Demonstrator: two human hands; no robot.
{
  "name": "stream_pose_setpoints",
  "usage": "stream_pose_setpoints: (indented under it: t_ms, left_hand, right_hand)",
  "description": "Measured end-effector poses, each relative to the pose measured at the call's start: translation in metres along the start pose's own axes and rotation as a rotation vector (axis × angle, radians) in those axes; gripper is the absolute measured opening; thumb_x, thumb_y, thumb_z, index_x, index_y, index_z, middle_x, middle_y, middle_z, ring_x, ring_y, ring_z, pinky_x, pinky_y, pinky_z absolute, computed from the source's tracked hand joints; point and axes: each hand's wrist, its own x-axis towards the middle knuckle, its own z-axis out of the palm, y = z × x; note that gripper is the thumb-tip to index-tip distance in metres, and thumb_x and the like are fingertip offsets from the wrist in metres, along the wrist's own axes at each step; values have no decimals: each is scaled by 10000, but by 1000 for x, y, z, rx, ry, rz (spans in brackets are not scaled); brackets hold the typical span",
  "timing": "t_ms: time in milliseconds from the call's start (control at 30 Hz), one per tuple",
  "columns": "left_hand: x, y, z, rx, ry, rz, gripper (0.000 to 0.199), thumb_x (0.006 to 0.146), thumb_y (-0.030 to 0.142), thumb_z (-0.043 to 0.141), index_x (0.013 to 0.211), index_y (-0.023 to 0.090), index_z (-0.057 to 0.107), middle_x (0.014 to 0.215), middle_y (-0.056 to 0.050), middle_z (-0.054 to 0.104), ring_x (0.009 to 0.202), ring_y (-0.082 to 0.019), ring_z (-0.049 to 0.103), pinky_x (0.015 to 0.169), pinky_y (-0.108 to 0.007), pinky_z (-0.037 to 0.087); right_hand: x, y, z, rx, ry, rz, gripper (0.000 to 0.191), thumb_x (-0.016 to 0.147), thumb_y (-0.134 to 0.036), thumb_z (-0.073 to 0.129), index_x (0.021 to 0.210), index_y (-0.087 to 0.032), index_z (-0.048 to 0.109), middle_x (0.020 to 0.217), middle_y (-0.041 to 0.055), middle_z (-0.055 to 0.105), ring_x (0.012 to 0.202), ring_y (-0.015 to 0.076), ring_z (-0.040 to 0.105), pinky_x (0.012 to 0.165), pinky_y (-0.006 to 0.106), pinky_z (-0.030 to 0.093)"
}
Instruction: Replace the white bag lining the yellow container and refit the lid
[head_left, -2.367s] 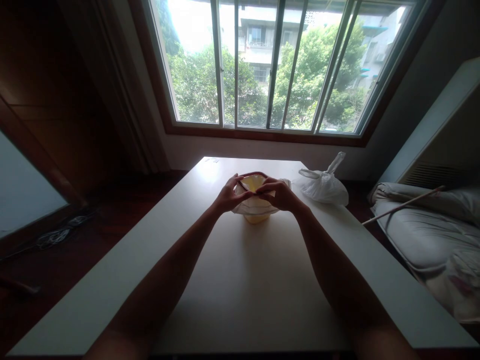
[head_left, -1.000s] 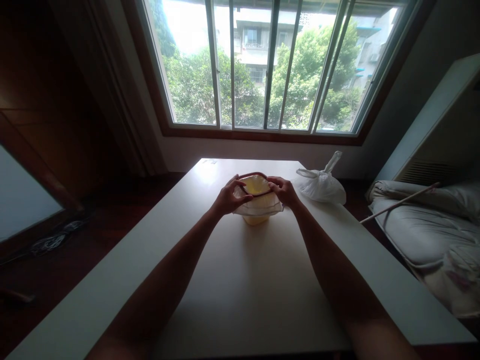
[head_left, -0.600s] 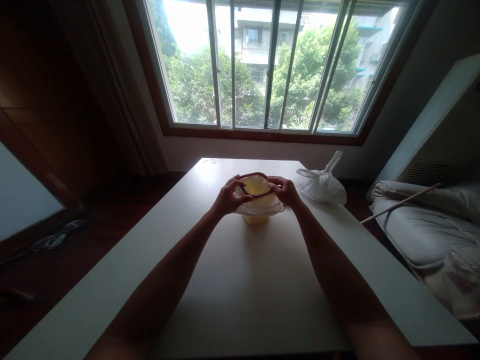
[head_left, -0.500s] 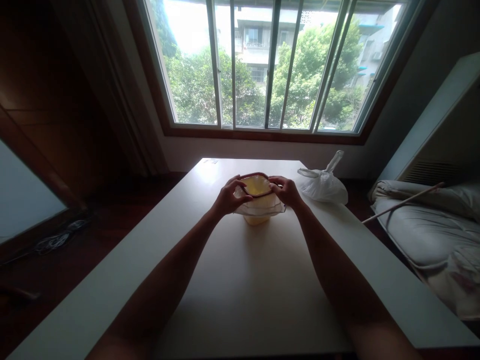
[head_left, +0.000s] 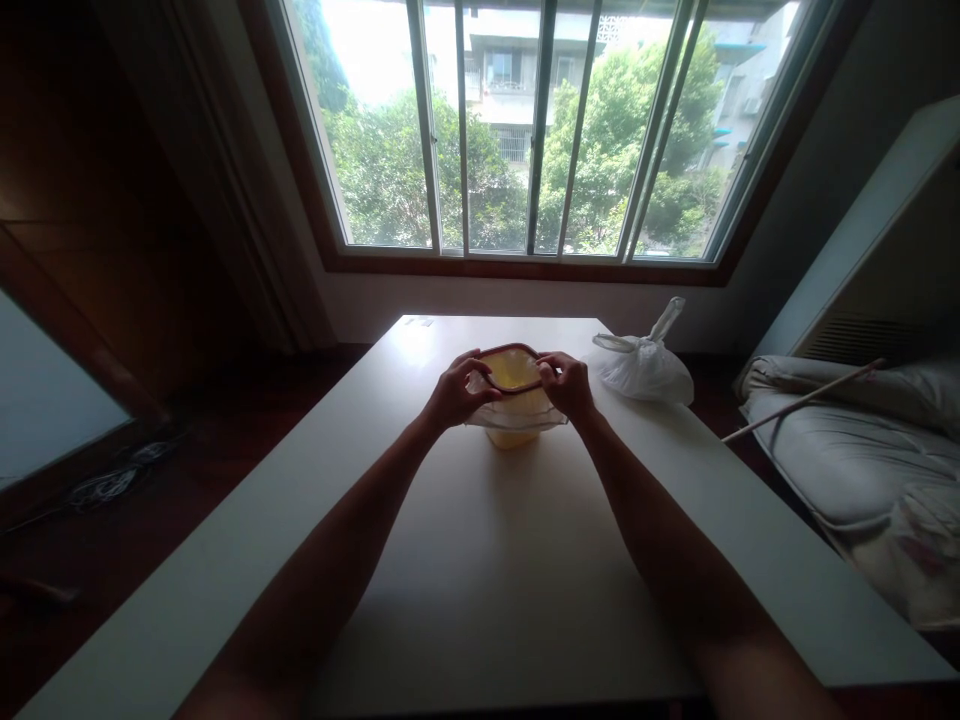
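Near the desk's far-right corner, a knotted white bag is seen; the bin's dark-red rim is gripped by left and right hands.

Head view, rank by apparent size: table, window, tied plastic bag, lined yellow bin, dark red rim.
1. Table
2. Window
3. Tied plastic bag and lined yellow bin: too close to rank
4. Dark red rim

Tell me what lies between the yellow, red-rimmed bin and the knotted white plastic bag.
The right hand, at the rim, lies between bin and bag in the head view.
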Motion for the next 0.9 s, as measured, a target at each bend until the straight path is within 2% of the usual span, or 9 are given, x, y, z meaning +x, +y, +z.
stream_pose_setpoints:
  t_ms: [100,233,400,567,733,900]
  left_hand:
    - [1,0,-3,-12,-15,1,496,669,544,824,991,201,667,1429,-164,511,1371,-337,472,1049,-499,482]
    - [3,-6,-12,-47,-85,13,509,671,548,820,1014,209,659,1466,-166,485,1398,-335,446,1081,-499,452]
    - [11,-17,-20,-102,-155,23,504,656,539,833,1006,219,663,1488,-166,469,1408,-332,439,1128,-503,406]
    - [21,-21,-24,-141,-232,32,488,663,497,845,1024,220,670,1511,-177,448,1428,-329,418,1143,-498,391]
    - [23,-19,-24,-161,-263,13,497,670,486,838,1046,214,662,1540,-197,414,1456,-334,378,1144,-508,382]
    - [21,-11,-20,-114,-251,-28,622,602,503,867,1089,210,613,1575,-221,351,1485,-372,306,1156,-580,322]
  right_hand:
    - [2,-4,-4,-18,-33,14,201,839,-245,545,859,-185,736,1005,92,751,967,224,688,917,336,521]
    - [18,-11,-15,-108,-174,26,141,811,-274,625,809,-190,738,989,95,731,932,233,677,903,364,522]
    - [52,-9,-17,-207,-285,-25,293,802,-287,686,1073,-194,746,1188,121,694,1125,276,630,1017,424,481]
    - [74,-3,-7,-111,-471,56,337,832,-197,641,1156,-180,729,1200,111,716,1009,228,689,931,363,538]
    - [71,4,1,-123,-458,48,273,825,-157,618,1057,-170,762,1101,96,738,880,187,693,851,310,554]
    - [68,7,3,-140,-426,51,267,811,-148,621,1033,-163,769,1108,108,729,858,183,690,828,298,558]
